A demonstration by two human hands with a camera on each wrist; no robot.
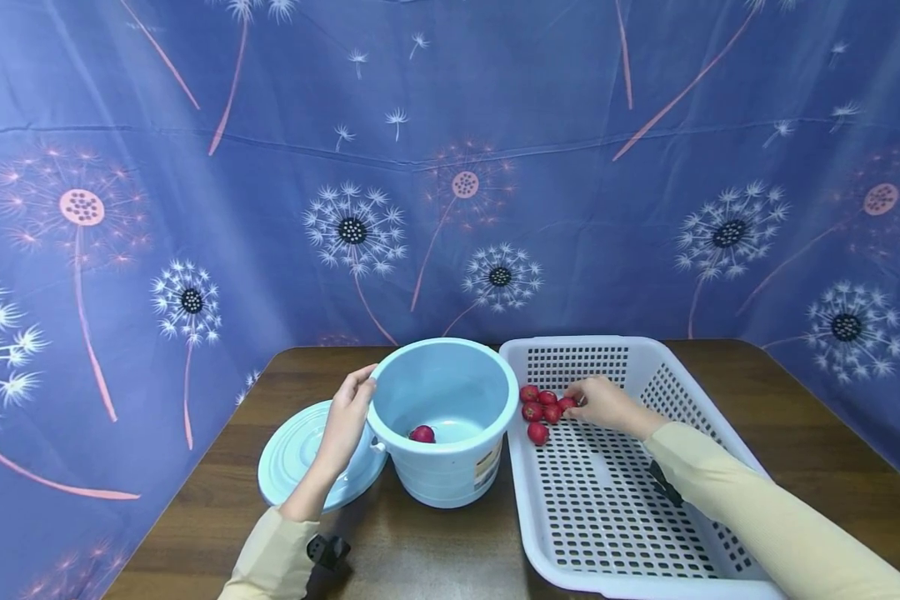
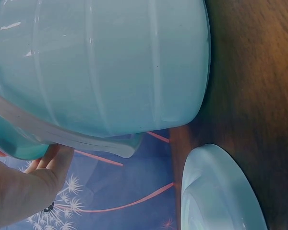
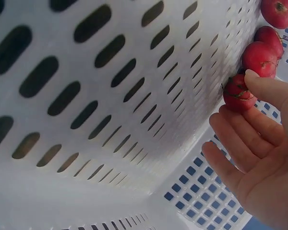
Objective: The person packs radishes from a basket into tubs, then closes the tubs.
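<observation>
A light blue bucket [image 1: 441,467] stands upright on the table, with one red radish [image 1: 422,434] on its inside floor. My left hand [image 1: 351,408] grips the bucket's rim on its left side. To the right, a white plastic basket [image 1: 607,500] holds several small round radishes [image 1: 537,433] along its left wall. My right hand [image 1: 607,404] reaches into the basket and pinches one radish [image 3: 239,98] between thumb and fingers. That radish seems to touch the one beside it in the right wrist view.
A round light blue lid [image 1: 288,454] lies on the table left of the bucket, partly behind my left forearm. The brown wooden table [image 1: 420,558] ends at a blue curtain [image 1: 435,208] with dandelion prints. Bucket and basket stand side by side, close together.
</observation>
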